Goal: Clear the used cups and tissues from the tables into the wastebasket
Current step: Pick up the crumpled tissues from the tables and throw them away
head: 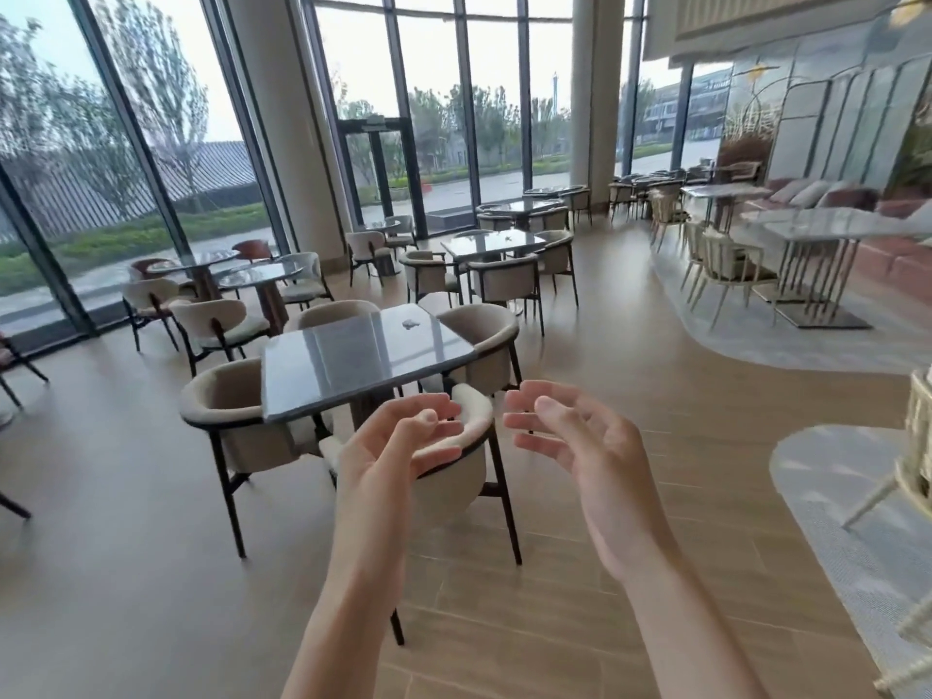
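Note:
A small crumpled white tissue (410, 323) lies near the far right corner of the closest grey glossy table (353, 360). Another small white scrap (507, 239) lies on the square table (491, 244) further back. My left hand (398, 446) and my right hand (580, 446) are raised side by side in front of me, palms facing each other, fingers loosely curled, both holding nothing. They hover above the near chair, short of the closest table. No cup and no wastebasket shows in view.
Beige armchairs (454, 446) with dark legs surround the near table. More tables and chairs fill the room toward the glass wall and door (383, 174). White-framed chairs (731, 274) and long tables stand on a raised area at the right. Wooden floor lies open at left and centre right.

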A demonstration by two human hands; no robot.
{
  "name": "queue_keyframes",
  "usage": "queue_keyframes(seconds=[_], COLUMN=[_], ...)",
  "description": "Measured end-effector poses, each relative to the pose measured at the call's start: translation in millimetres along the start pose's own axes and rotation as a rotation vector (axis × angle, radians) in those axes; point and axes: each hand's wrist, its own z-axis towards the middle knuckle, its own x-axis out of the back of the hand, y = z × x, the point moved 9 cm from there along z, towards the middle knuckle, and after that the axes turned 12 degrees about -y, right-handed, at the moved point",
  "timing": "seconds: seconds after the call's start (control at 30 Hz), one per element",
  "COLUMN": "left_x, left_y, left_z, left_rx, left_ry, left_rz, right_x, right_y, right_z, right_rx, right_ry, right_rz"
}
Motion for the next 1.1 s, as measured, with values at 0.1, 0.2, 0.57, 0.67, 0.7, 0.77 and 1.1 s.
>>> queue_keyframes(seconds=[0.1, 0.2, 0.57, 0.67, 0.7, 0.77, 1.1], left_x=[-36, -74, -134, -129, -126, -117, -109], left_y=[-36, -59, -160, -204, -218, -243, -301], left_z=[71, 145, 364, 426, 449, 498, 724], left_rx=[0.005, 0.005, 0.015, 0.038, 0.048, 0.081, 0.082], left_ry=[0.008, -0.004, 0.037, 0.072, 0.085, 0.123, 0.196], left_rz=[-0.003, -0.022, -0.104, -0.118, -0.126, -0.137, -0.075], right_x=[47, 94, 207, 221, 224, 230, 264], right_y=[20, 25, 98, 134, 146, 165, 246], right_z=[66, 137, 355, 422, 447, 500, 731], right_rx=[-0.031, -0.036, -0.077, -0.099, -0.104, -0.131, -0.180], right_ry=[0.000, 0.000, -0.001, -0.014, -0.023, -0.037, -0.069], right_rz=[-0.003, -0.012, -0.027, -0.046, -0.056, -0.082, -0.018])
